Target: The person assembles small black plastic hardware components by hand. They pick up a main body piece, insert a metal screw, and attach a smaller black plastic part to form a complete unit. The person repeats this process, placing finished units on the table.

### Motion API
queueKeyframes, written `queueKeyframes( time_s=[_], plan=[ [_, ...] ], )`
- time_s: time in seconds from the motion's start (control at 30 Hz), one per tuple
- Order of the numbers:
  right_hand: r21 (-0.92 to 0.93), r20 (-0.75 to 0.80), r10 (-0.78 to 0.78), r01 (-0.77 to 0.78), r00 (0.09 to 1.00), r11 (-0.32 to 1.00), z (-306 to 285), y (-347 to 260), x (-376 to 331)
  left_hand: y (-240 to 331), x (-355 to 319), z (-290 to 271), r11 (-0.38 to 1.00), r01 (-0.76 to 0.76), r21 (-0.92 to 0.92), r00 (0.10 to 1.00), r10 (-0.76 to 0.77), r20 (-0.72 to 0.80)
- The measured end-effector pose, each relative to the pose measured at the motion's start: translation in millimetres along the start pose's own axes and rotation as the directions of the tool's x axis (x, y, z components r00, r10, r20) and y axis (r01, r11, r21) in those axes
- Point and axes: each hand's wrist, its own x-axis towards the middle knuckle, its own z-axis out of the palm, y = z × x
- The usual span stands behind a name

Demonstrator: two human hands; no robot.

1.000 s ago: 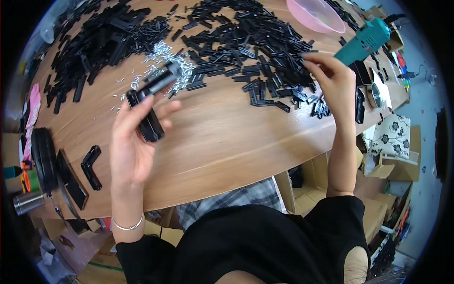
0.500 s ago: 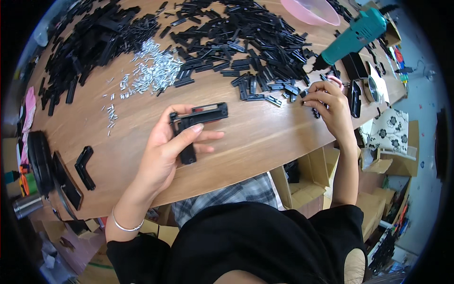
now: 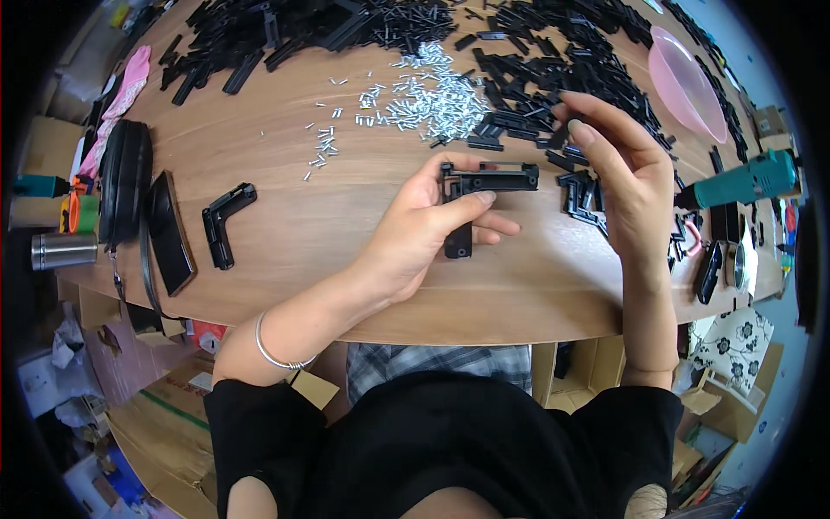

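Note:
My left hand (image 3: 422, 221) is closed on an L-shaped black plastic part (image 3: 500, 180), a slotted frame that looks like a toy pistol. Its long arm points right and its short arm hangs below my thumb. Thumb and index finger of my right hand (image 3: 635, 173) are pinched around a small dark piece (image 3: 560, 134), mostly lost against the black parts behind it. A similar L-shaped black part (image 3: 226, 223) lies alone on the table at the left. Small silver pins (image 3: 432, 104) are heaped beyond my left hand.
Piles of black parts (image 3: 588, 73) cover the far side of the wooden table (image 3: 303, 251). At the right are a teal power screwdriver (image 3: 743, 182) and a pink bowl (image 3: 687, 82). A phone (image 3: 169, 233), black case (image 3: 125, 182) and metal cup (image 3: 65, 251) sit left.
My view has swung, shifting the table's things across the picture. My right hand has come up off the small parts at the right and closer to the L-shaped part, which stays in my left hand.

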Motion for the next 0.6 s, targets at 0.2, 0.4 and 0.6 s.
queueKeyframes(
  time_s=[0.2,0.4,0.6],
  plan=[
    [0.228,-0.07,0.086,-0.068,0.994,0.971,5.4,12.7,-8.9,-8.3,-0.1,3.0,0.99,-0.089,0.106,0.995,0.093,-0.032],
    [-0.235,0.055,-0.416,0.417,0.908,0.878,13.3,25.9,-21.0,-7.1,0.3,4.1,0.934,-0.239,0.267,0.97,0.245,0.015],
    [-0.019,0.115,-0.206,0.209,0.972,0.978,26.3,28.9,-29.7,-16.0,0.5,2.6,0.842,-0.414,0.345,0.91,0.393,0.132]
  ],
)
